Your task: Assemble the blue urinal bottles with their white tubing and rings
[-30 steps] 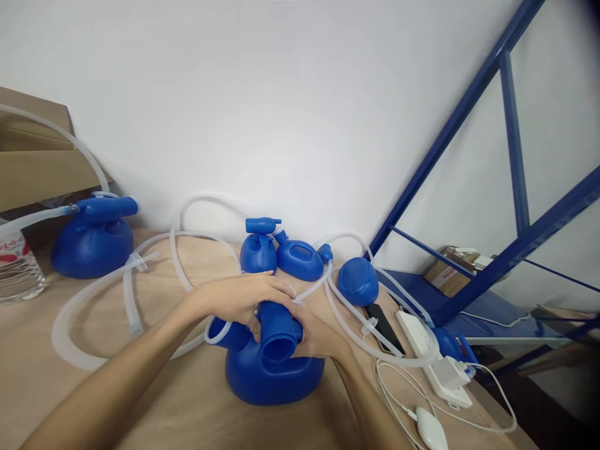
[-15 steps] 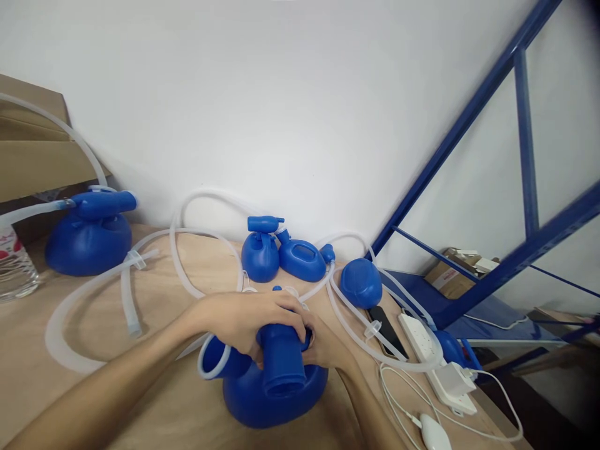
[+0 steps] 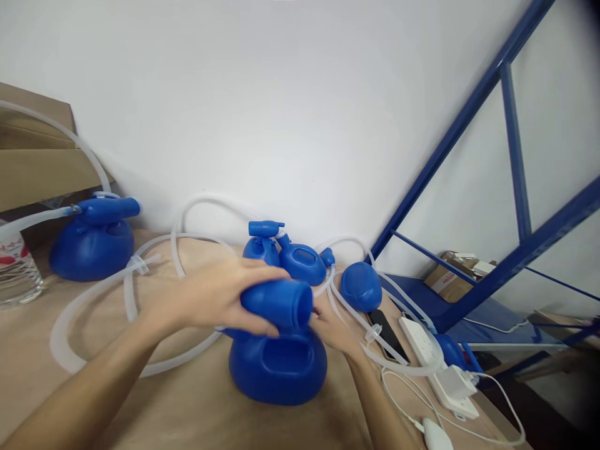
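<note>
A blue plastic bottle [image 3: 276, 381] with an oval handle opening stands on the tan tabletop [image 3: 197, 412]. Over it, my left hand [image 3: 225, 294] is wrapped round a blue funnel-like cup [image 3: 274, 304], whose round mouth points right. My right hand [image 3: 330, 328] is at the right of the cup, behind the bottle. Its fingertips are partly hidden by the cup, so what they touch is unclear.
More blue bottles stand at the back centre [image 3: 302, 264] and far left [image 3: 91, 247]. Clear tubing [image 3: 70, 325] loops around them. A blue dome-shaped piece [image 3: 360, 286], a black phone [image 3: 389, 337] and a white power strip [image 3: 422, 344] lie at right. Blue shelving [image 3: 515, 150] rises beyond.
The cup has risen and turned from facing me to facing right, with my left hand on it. The bottle has turned, so its handle opening shows. My right hand has moved slightly up and right.
</note>
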`<state>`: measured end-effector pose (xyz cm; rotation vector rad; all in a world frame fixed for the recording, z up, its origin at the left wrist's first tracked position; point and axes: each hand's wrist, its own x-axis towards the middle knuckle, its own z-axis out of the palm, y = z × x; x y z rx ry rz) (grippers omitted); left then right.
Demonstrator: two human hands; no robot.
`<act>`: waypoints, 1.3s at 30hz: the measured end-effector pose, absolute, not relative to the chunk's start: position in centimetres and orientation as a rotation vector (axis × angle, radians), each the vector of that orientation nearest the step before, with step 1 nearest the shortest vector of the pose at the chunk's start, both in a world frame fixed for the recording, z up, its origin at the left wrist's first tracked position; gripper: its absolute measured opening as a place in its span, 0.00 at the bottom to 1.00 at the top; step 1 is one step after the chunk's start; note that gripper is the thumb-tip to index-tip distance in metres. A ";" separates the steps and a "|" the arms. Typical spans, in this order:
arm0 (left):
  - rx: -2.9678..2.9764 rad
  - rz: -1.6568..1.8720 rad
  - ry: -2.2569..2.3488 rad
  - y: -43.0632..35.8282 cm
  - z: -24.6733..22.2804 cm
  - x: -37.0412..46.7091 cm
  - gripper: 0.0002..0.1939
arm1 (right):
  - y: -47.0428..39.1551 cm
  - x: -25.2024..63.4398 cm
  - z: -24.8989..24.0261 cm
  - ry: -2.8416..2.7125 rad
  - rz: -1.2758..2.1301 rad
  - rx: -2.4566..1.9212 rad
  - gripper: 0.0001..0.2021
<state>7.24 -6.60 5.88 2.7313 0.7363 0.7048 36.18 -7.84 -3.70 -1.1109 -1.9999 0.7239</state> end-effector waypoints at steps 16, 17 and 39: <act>2.720 0.998 1.360 -2.9 4.3 7.1 0.36 | -6.6 27.8 0.1 -1.717 0.397 -0.899 0.26; 2.719 1.006 1.380 -2.9 4.3 7.1 0.36 | -6.7 27.8 -0.1 -1.738 0.441 -0.901 0.27; 2.910 1.017 1.341 -3.4 3.0 9.0 0.31 | -5.5 27.0 -2.0 -1.607 0.538 -0.887 0.35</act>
